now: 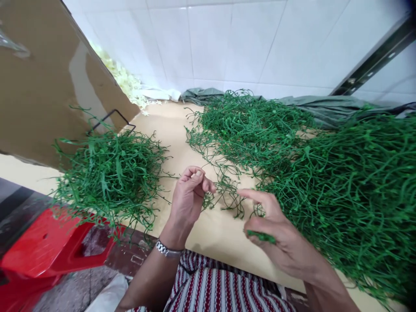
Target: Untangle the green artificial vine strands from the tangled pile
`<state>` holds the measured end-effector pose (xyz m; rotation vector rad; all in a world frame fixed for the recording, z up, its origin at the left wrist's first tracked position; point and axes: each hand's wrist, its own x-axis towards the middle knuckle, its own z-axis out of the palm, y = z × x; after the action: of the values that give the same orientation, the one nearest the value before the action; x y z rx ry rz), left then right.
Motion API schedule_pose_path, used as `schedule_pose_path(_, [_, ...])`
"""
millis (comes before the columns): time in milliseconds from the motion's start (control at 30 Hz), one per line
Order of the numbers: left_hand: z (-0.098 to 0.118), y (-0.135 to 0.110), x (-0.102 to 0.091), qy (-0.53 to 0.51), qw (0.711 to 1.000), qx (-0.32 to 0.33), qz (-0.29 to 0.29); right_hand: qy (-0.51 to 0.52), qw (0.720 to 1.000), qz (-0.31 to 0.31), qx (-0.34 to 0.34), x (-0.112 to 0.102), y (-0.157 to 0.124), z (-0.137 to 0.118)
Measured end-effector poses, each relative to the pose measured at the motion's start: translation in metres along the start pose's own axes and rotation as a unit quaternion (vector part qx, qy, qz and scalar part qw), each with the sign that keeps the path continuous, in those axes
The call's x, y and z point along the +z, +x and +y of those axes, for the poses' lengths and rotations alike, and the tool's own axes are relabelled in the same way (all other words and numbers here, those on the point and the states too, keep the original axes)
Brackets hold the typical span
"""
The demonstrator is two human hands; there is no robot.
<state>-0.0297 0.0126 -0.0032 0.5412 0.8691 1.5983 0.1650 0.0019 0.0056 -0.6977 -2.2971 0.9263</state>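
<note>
My left hand [193, 193] is raised over the table, thumb and index finger pinched together; a very thin line shows at the fingertips, too fine to name. To its right, my right hand [279, 234] has its index finger stretched out and its other fingers curled round a small bunch of green stems [261, 236]. Between and beyond the hands lie loose thin green stems [227, 186] with small knobbed ends, like plastic plant parts. A large heap of these stems [354, 186] fills the right side, joined by another heap [250, 125] at the back.
On the left a separate green pile [110, 177] overhangs the table edge, against a cardboard box [39, 86]. Pale yellow pieces [125, 80] lie behind the box. Dark green cloth [325, 108] runs along the tiled wall [211, 43]. A red plastic stool [42, 242] stands below left.
</note>
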Motion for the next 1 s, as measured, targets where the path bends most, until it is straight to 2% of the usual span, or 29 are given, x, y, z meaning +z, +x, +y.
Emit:
schedule_pose_path(67, [0.001, -0.001, 0.001, 0.000, 1.000, 0.016, -0.001, 0.067, 0.997, 0.029, 0.013, 0.000, 0.000, 0.004])
schedule_pose_path(133, [0.001, -0.001, 0.003, -0.011, 0.999, 0.030, 0.002, 0.125, 0.988, 0.052, 0.069, 0.008, 0.002, 0.009])
schedule_pose_path(200, [0.002, -0.002, 0.006, -0.029, 0.999, 0.039, 0.003, 0.127, 0.980, 0.082, 0.126, 0.022, 0.008, 0.012])
schedule_pose_path(267, [0.001, -0.003, 0.012, -0.050, 0.998, 0.044, -0.004, 0.094, 0.979, 0.095, 0.156, 0.035, 0.014, 0.014])
schedule_pose_path(367, [-0.002, -0.007, 0.023, -0.078, 0.996, 0.043, -0.023, 0.036, 0.984, 0.093, 0.150, 0.050, 0.024, 0.016])
schedule_pose_path(467, [-0.002, -0.009, 0.028, -0.065, 0.996, 0.021, -0.062, 0.005, 0.988, 0.126, 0.092, 0.053, 0.027, 0.019])
schedule_pose_path(567, [0.002, -0.007, 0.019, 0.023, 0.994, 0.024, -0.100, -0.006, 0.986, 0.155, 0.064, 0.046, 0.023, 0.024])
schedule_pose_path(633, [0.005, -0.005, 0.008, 0.110, 0.988, 0.056, -0.090, -0.008, 0.986, 0.149, 0.071, 0.037, 0.021, 0.027])
schedule_pose_path(700, [0.006, -0.006, -0.002, 0.205, 0.973, 0.062, -0.082, 0.003, 0.988, 0.135, 0.073, 0.029, 0.019, 0.029])
schedule_pose_path(767, [0.004, -0.010, -0.008, 0.280, 0.953, 0.054, -0.101, 0.019, 0.989, 0.128, 0.070, 0.023, 0.018, 0.030])
schedule_pose_path(900, [-0.004, -0.021, -0.007, 0.343, 0.921, 0.057, -0.172, 0.035, 0.987, 0.138, 0.070, 0.018, 0.018, 0.032])
schedule_pose_path(1000, [-0.009, -0.026, -0.001, 0.384, 0.903, 0.063, -0.180, 0.037, 0.987, 0.139, 0.074, 0.019, 0.017, 0.032])
